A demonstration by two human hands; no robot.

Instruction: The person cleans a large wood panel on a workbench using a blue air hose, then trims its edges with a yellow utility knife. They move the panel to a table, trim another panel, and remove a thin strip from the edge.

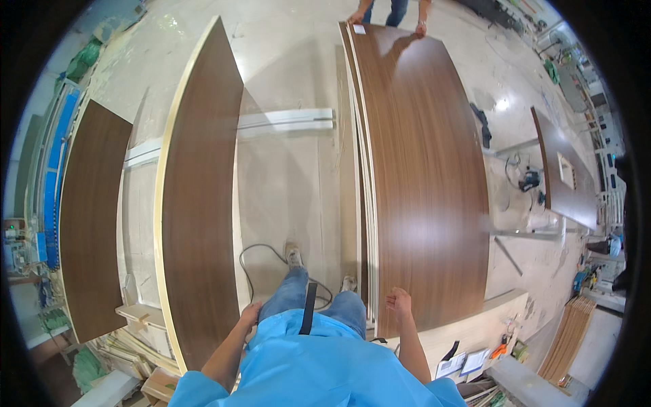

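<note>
My left hand (251,314) hangs beside my thigh, fingers loosely curled and nothing visible in them. Just left of it stands a brown wood-grain panel (203,197) with a pale edge. Over the near end of a stack of brown panels, my right hand (399,302) is closed with nothing visible in it; whether it touches the surface I cannot tell. The top panel (427,169) of that stack runs away from me. At its far end another person's hands (421,29) rest on the edge.
Another brown panel (95,224) stands farther left. At right, a panel with a rectangular cutout (566,169) lies on a metal frame near a power tool (529,180). A cable (254,247) loops by my feet. Papers (451,365) and orange-handled scissors (500,349) lie at lower right.
</note>
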